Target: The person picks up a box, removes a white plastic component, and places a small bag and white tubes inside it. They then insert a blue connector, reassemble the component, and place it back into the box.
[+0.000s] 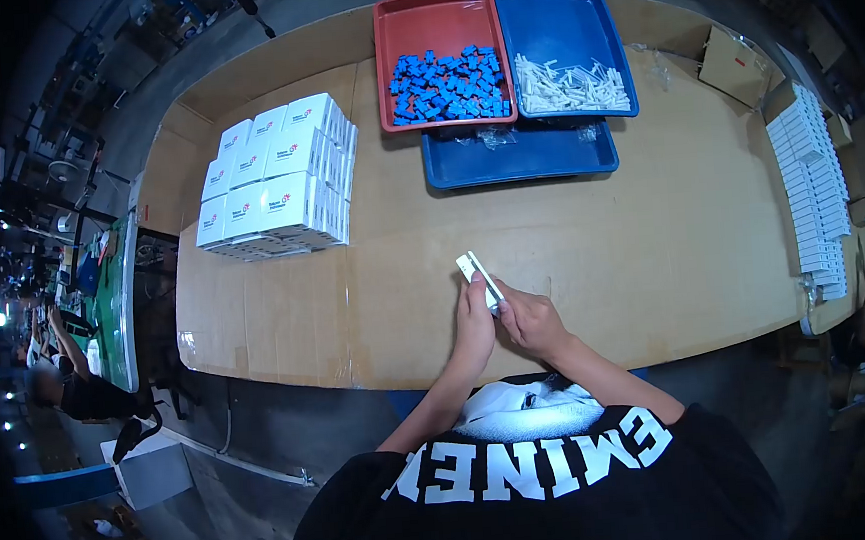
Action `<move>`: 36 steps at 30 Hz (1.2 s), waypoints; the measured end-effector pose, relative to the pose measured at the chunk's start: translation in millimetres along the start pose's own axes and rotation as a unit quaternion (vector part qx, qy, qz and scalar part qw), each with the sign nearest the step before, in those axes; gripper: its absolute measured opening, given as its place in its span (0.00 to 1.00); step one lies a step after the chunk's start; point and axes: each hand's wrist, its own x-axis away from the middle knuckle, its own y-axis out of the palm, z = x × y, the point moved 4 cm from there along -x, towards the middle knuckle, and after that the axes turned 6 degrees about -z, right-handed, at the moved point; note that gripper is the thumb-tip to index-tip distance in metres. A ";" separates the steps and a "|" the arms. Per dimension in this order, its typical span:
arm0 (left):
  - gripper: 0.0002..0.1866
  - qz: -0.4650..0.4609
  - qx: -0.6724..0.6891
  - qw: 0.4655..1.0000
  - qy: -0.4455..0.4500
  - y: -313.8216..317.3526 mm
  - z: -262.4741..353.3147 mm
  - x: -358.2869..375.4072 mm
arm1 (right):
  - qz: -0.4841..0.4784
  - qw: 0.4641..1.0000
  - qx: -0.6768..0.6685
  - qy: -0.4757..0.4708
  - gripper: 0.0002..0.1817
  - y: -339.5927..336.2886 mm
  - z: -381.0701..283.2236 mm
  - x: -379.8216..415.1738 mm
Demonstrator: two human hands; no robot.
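Near the front of the table I hold a slim white plastic case (477,272), tilted, with its far end pointing up and slightly left. My left hand (473,319) is wrapped around its left side, thumb along the top. From the right, my right hand (534,323) has its fingers closed at the near end of the same case. Fingers cover the lower part of it. Beyond my hands stand a red tray (435,14) of small blue parts (448,83) and a blue tray (550,11) of white plastic pieces (575,84).
Another blue tray (520,161) sits beneath the two parts trays. Stacked white printed boxes (266,176) occupy the table's left side. Rows of white cases (810,188) line the right edge. Cardboard (286,330) covers the table. At far left, a person (90,389) is beside a green-topped bench (115,312).
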 end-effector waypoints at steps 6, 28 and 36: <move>0.26 -0.026 -0.035 0.999 -0.004 -11.3 5.2 -7.2 | -0.020 0.994 -0.095 0.050 0.21 -9.2 -8.9 -12.7; 0.32 -0.085 -0.078 0.975 0.188 21.4 67.4 18.5 | 0.009 0.926 -0.337 0.171 0.27 -25.3 -24.1 -29.4; 0.35 -0.061 -0.031 0.968 0.240 31.0 73.3 27.1 | 0.042 0.923 -0.342 0.175 0.28 -23.9 -42.6 -28.7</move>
